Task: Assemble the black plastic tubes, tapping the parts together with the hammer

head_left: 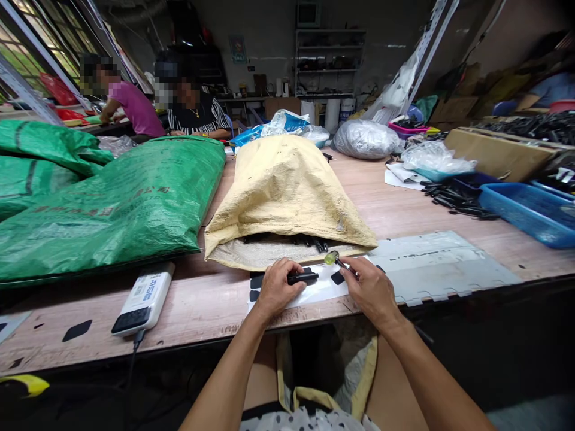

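Note:
My left hand (282,289) is closed around a black pen-shaped piece (309,278) that points to the right. In my right hand (369,291) is a thin dark-handled tool with a round, shiny yellow-green head (331,257); its exact kind is unclear. Both hands are over a white sheet (324,293) with dark rounded patches (338,277) on it, at the table's front edge. Just beyond them lies a yellow woven sack (287,185), its mouth facing me, and black pieces (314,242) show inside. The hands are apart from each other.
A large green sack (117,197) lies left, with a white power bank (144,299) and cable before it. To the right are a grey-white sheet (442,266), black parts (458,197) and a blue tray (530,209). Two people (135,108) sit across the table.

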A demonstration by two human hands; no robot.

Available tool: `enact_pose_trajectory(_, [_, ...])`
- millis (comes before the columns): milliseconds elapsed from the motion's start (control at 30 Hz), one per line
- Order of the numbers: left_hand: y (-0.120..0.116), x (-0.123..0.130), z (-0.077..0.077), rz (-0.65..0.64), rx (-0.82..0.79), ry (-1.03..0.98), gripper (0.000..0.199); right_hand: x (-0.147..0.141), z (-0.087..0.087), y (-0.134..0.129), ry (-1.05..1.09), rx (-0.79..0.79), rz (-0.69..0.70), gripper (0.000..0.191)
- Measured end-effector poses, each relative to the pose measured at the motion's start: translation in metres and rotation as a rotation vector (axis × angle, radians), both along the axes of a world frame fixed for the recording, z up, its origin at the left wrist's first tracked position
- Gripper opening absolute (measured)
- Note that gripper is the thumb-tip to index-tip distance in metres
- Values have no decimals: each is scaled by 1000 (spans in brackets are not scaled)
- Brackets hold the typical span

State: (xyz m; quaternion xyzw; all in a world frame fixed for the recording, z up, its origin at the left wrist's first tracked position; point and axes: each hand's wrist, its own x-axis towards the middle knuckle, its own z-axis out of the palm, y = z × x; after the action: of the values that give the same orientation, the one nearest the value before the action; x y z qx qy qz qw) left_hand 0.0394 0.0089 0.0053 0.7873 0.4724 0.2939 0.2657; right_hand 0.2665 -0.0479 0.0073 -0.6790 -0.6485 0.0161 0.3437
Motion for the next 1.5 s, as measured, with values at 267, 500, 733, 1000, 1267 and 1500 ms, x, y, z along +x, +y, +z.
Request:
enact_pose_trajectory(267, [0,-2,0,-10,-16,-12,18,0,-19,2,-204,48,-18,21])
enact_pose_trajectory(500, [-2,-3,-1,-12,-7,-21,17,-9,-17,-5,-344,65,-81,22])
enact_pose_trajectory(733, [-1,-1,-2,-12,24,29,14,-11,-18,-3,-393,20,-211,23])
enact_pose_trajectory(1000, [-77,0,28,-343,-54,-2,14,-10,-19,-1,-398,6,-198,23])
enact_pose_trajectory(1267, [-129,14,-64,-198,-525,369,28,-11,-19,-1,-390,-4,-197,22])
enact_pose_trajectory(1500, [-140,26,-141,-125,-645,611,45,-11,-18,-1,-384,-10,-195,21])
